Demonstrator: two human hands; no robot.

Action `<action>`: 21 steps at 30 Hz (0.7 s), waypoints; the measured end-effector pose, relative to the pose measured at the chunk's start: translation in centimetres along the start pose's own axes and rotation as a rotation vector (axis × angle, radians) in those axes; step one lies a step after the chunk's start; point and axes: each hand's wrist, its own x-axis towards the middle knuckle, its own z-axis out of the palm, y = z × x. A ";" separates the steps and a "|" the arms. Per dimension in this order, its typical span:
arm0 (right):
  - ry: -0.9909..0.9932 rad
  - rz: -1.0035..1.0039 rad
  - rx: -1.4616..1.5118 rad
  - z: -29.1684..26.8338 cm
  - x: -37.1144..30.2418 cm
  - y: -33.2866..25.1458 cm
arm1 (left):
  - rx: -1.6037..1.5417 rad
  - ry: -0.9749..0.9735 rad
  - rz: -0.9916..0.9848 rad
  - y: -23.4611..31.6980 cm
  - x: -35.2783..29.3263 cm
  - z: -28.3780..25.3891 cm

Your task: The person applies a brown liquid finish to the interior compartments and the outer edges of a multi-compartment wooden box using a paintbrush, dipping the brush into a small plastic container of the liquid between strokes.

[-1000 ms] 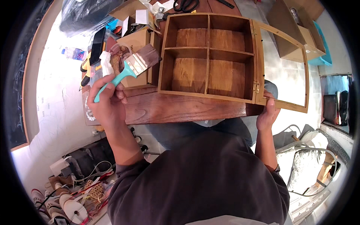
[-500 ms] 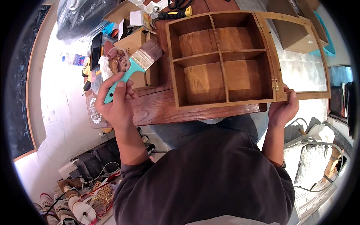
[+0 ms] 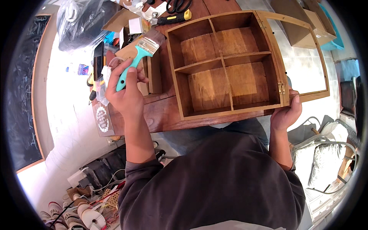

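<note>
Raised over the left part of the table, my left hand (image 3: 126, 84) grips a paintbrush (image 3: 143, 53) by its turquoise handle. Its wide bristles point up and right, near the cabinet's left side. The small wooden cabinet (image 3: 227, 63) has four open compartments and lies tilted on the table's front edge. A framed door (image 3: 304, 59) with a see-through middle is swung out to the right on brass hinges. My right hand (image 3: 285, 113) holds the cabinet at its lower right corner, by the hinge; some of its fingers are hidden underneath.
Left of the cabinet, an open cardboard box (image 3: 155, 76) and small packages crowd the reddish wooden table (image 3: 161, 115). A yellow-and-black tool (image 3: 174, 18) and black scissors (image 3: 179, 5) lie at the back. Ribbon spools (image 3: 92, 216) sit at lower left, a wrapped bundle (image 3: 320, 161) at right.
My left hand with the paintbrush has shifted right, bringing the bristles close to the cabinet's upper left. The cabinet has turned slightly, its lower left corner now nearer me. The view has shifted a little.
</note>
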 end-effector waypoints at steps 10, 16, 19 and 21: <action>-0.030 -0.070 -0.005 0.0 -0.1 0.4 | 0.041 0.016 -0.007 -0.3 1.1 1.4; -0.051 -0.096 -0.015 -0.2 0.0 0.7 | 0.043 -0.019 0.025 -0.5 1.1 1.5; -0.053 -0.093 -0.040 -0.1 0.0 0.5 | 0.098 -0.019 0.007 -0.1 0.7 1.4; -0.054 -0.095 -0.040 0.0 0.0 0.5 | 0.125 -0.024 0.005 0.1 0.3 1.1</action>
